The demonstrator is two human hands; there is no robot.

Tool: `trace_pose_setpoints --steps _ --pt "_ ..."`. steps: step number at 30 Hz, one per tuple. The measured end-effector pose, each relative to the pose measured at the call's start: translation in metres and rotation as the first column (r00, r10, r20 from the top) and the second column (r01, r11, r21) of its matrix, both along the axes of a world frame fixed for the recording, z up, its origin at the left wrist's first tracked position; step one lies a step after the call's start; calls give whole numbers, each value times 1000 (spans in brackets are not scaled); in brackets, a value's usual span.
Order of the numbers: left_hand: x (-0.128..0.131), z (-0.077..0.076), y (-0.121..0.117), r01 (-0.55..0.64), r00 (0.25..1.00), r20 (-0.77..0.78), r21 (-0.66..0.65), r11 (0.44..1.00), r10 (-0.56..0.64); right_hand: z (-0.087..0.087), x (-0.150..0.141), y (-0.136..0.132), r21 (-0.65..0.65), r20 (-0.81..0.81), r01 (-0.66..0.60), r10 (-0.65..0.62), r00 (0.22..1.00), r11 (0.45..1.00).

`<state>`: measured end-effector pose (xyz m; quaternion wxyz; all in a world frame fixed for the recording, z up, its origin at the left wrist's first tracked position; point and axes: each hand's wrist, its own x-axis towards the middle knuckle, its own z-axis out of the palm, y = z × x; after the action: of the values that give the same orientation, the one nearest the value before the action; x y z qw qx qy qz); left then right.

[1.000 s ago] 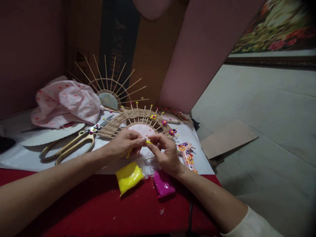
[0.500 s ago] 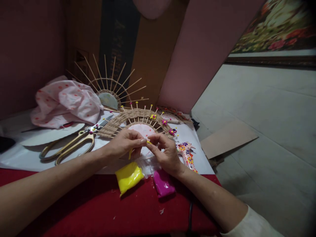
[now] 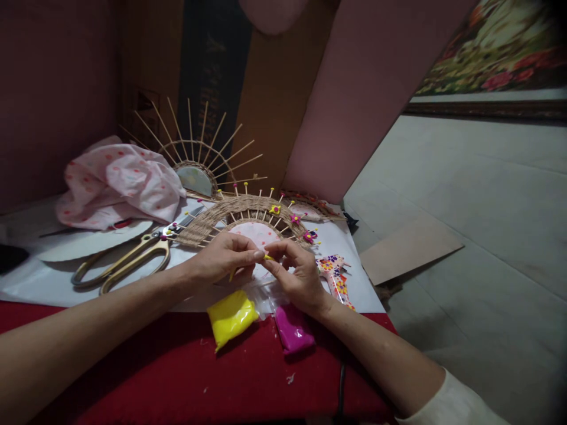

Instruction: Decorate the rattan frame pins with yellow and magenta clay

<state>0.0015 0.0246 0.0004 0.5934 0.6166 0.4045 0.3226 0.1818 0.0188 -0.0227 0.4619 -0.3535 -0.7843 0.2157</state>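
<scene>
Between the fingertips of my left hand point(image 3: 228, 255) and my right hand point(image 3: 296, 273) is a small bit of yellow clay point(image 3: 268, 257). Both hands pinch it. A strip of the same yellow hangs below my left fingers, partly hidden. Just beyond is a woven half-round fan shape point(image 3: 208, 219) with sticks tipped in yellow and pink balls. Small clay flowers point(image 3: 275, 209) sit on its right side, and its centre is dotted pink cloth point(image 3: 252, 231). Under my hands lie a yellow clay packet point(image 3: 232, 319) and a magenta clay packet point(image 3: 294, 330).
Gold-handled scissors point(image 3: 133, 257) lie left of my hands, near a bundle of dotted pink cloth point(image 3: 119, 183). Behind stands another stick frame point(image 3: 195, 177). A flower-patterned glue gun point(image 3: 335, 274) rests on the right, close to the white sheet's edge. Red cloth point(image 3: 168, 372) covers the front.
My fingers have shifted very slightly around the yellow clay, and the strip under my left hand shows less. Everything else stays in place.
</scene>
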Motion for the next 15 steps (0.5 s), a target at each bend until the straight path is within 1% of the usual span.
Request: trace_pose_setpoints --steps 4,9,12,15 --pt "0 2 0 -40 999 -7 30 999 40 -1 0 1 -7 2 -15 15 1000 1000" --pt "0 2 0 -64 998 -10 35 997 64 0 0 1 50 -17 24 -23 1000 998" --pt "-1 -1 1 -32 999 23 73 997 30 1 0 0 73 -32 34 -31 999 997" --pt "-1 -3 2 16 999 42 107 994 -20 1 0 0 56 -44 24 -22 999 998"
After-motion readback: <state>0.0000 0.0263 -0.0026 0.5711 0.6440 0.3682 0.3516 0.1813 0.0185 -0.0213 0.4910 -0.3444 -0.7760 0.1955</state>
